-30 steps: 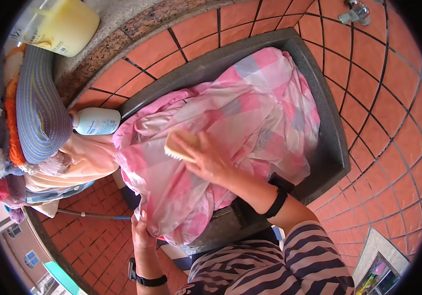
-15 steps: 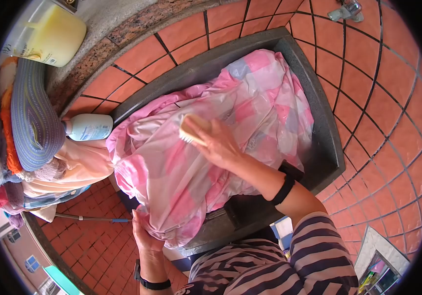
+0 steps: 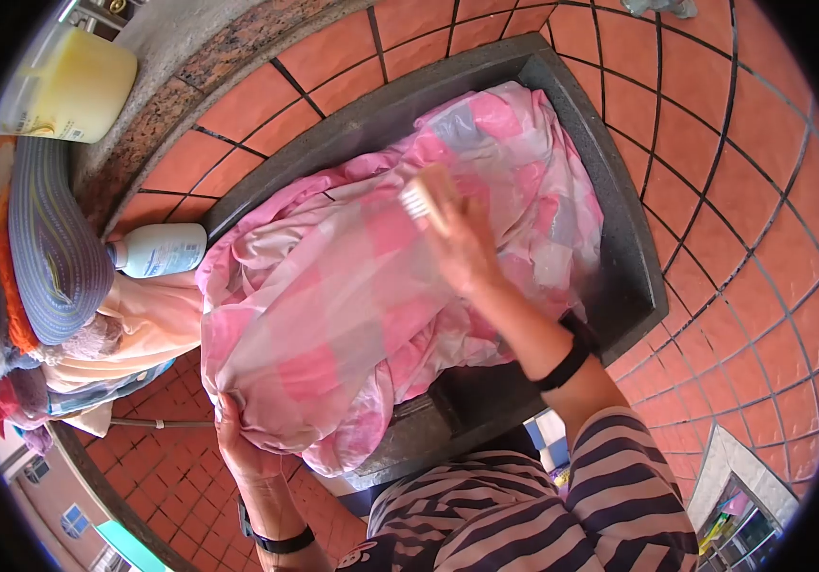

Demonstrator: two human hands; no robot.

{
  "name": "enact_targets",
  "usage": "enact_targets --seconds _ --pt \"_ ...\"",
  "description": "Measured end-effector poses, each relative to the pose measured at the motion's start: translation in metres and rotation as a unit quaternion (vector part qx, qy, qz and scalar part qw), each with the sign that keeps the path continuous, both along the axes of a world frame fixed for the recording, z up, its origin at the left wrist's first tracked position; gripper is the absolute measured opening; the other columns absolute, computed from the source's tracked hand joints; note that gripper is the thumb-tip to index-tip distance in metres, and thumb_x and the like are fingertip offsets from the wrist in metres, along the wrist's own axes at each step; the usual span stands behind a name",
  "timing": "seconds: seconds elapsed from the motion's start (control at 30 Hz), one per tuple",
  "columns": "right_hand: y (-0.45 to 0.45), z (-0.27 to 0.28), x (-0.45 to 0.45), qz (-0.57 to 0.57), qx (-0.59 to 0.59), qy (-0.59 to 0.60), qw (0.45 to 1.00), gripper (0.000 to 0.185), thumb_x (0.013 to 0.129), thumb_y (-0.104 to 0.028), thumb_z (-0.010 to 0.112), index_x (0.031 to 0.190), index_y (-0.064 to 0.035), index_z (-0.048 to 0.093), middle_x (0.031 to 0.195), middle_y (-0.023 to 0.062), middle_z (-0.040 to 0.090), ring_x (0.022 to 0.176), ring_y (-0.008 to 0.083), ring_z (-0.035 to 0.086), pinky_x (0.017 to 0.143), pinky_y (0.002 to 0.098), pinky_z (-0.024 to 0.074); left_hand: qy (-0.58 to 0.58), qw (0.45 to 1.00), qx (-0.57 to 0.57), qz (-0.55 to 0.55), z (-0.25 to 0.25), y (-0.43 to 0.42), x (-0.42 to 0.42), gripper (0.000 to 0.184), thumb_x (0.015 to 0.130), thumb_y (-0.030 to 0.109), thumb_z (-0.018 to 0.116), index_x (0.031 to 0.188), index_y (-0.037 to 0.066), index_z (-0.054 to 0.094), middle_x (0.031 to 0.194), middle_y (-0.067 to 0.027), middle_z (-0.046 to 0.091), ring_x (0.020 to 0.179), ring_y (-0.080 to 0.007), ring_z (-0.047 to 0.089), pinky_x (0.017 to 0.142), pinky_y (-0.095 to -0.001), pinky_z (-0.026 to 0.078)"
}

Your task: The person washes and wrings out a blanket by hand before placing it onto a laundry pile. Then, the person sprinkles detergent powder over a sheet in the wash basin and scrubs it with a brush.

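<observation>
A wet pink, white and grey checked cloth [image 3: 333, 305], like a bedsheet, lies bunched over a dark stone sink [image 3: 634, 257] and hangs past its near left edge. In my right hand [image 3: 467, 253] is a scrub brush [image 3: 433, 200] with a pale back and white bristles, held over the upper middle of the cloth. Its bristles face left; whether they touch the fabric I cannot tell. At the cloth's lower left corner, my left hand [image 3: 247, 443] grips the edge and pulls that part fairly flat.
Left of the sink lies a white bottle [image 3: 163, 250] beside piled clothes and towels [image 3: 57, 248]. A yellowish tub [image 3: 76, 81] stands on the ledge at upper left. Red tiles [image 3: 743, 219] surround the sink, with a tap [image 3: 659, 8] at the top right.
My right hand has moved the brush up and to the right across the cloth. My left hand has shifted left with the cloth's edge, stretching the fabric flatter.
</observation>
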State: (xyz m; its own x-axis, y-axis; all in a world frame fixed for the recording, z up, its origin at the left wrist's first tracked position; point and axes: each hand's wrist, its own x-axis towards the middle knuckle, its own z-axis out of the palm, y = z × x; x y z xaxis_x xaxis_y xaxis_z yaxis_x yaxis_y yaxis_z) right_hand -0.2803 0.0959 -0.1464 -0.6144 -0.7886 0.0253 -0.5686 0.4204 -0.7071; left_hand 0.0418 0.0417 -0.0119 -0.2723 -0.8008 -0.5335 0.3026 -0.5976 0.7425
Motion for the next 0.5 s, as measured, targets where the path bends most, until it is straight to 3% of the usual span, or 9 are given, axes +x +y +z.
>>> enact_targets --seconds 0.03,0.07,0.2,0.23,0.27,0.33,0.43,0.47,0.5 --pt "-0.002 0.014 0.050 0.098 -0.174 0.030 0.979 0.053 0.087 -0.026 0.060 0.136 -0.0161 0.044 0.096 0.0209 0.050 0.083 0.0382 0.052 0.074 0.0443 0.0444 -0.003 1.000 -0.001 -0.003 0.001 -0.005 -0.005 0.046 0.093 0.031 0.053 0.131 0.005 0.045 0.128 -0.0123 0.052 0.117 -0.0281 0.051 0.100 -0.0447 0.041" --pt "0.005 0.050 0.093 0.230 -0.152 -0.054 0.960 0.051 0.085 -0.029 0.063 0.129 -0.0072 0.049 0.097 0.0198 0.049 0.088 0.0393 0.052 0.080 0.0450 0.0437 0.000 0.999 -0.029 0.023 0.002 -0.011 -0.010 0.048 0.094 0.031 0.052 0.133 0.006 0.042 0.130 -0.0117 0.050 0.119 -0.0278 0.049 0.101 -0.0445 0.040" --pt "-0.023 0.014 0.095 0.176 -0.264 0.155 0.935 0.059 0.078 -0.035 0.066 0.131 -0.0120 0.051 0.106 0.0226 0.054 0.094 0.0367 0.055 0.085 0.0516 0.0430 0.015 0.983 -0.100 0.151 0.044 -0.057 0.001 0.048 0.097 0.037 0.045 0.137 0.012 0.041 0.139 -0.0118 0.042 0.129 -0.0332 0.037 0.106 -0.0588 0.028" --pt "-0.021 -0.002 0.041 0.161 0.041 0.003 0.986 0.052 0.077 -0.027 0.063 0.126 -0.0125 0.055 0.106 0.0246 0.058 0.097 0.0318 0.057 0.083 0.0532 0.0421 -0.029 0.970 -0.116 0.214 0.064 -0.072 -0.002 0.047 0.097 0.037 0.045 0.136 0.011 0.042 0.140 -0.0126 0.041 0.131 -0.0343 0.035 0.106 -0.0624 0.024" --pt "-0.010 -0.059 -0.015 0.175 0.097 0.300 0.933 0.038 0.078 -0.020 0.061 0.113 -0.0084 0.061 0.100 0.0223 0.061 0.099 0.0315 0.057 0.080 0.0511 0.0407 -0.020 0.970 -0.116 0.214 0.080 -0.086 0.002 0.046 0.096 0.038 0.045 0.132 0.010 0.046 0.137 -0.0117 0.043 0.128 -0.0324 0.038 0.105 -0.0604 0.029" --pt "0.003 -0.079 -0.080 0.065 0.163 0.296 0.939 0.030 0.080 -0.020 0.060 0.108 -0.0118 0.063 0.106 0.0158 0.061 0.098 0.0348 0.055 0.078 0.0456 0.0424 0.060 0.985 -0.122 0.104 0.074 -0.107 0.010 0.046 0.096 0.038 0.047 0.132 0.009 0.046 0.135 -0.0123 0.045 0.127 -0.0323 0.039 0.105 -0.0615 0.028" --pt "-0.001 -0.065 -0.069 -0.024 0.174 0.207 0.962 0.033 0.085 -0.023 0.058 0.115 -0.0073 0.059 0.114 0.0192 0.057 0.100 0.0370 0.053 0.082 0.0455 0.0421 0.042 0.988 -0.138 0.057 0.024 -0.114 -0.003 0.053 0.090 0.041 0.057 0.128 0.006 0.048 0.129 -0.0109 0.049 0.119 -0.0308 0.045 0.100 -0.0549 0.035" --pt "-0.010 -0.028 -0.039 -0.055 0.092 0.085 0.991 0.041 0.090 -0.028 0.053 0.124 -0.0050 0.052 0.118 0.0213 0.054 0.100 0.0392 0.052 0.084 0.0455 0.0415 0.031 0.990 -0.140 0.008 -0.003 -0.108 -0.009 0.057 0.086 0.044 0.062 0.125 0.004 0.050 0.125 -0.0102 0.050 0.114 -0.0293 0.049 0.097 -0.0499 0.039" --pt "-0.015 -0.034 -0.006 -0.083 0.021 0.057 0.995 0.047 0.091 -0.028 0.051 0.131 -0.0045 0.045 0.117 0.0236 0.053 0.096 0.0394 0.052 0.083 0.0466 0.0419 -0.098 0.983 -0.150 -0.031 -0.025 -0.093 -0.016 0.060 0.083 0.044 0.066 0.122 0.002 0.050 0.118 -0.0089 0.052 0.107 -0.0237 0.050 0.092 -0.0438 0.041"
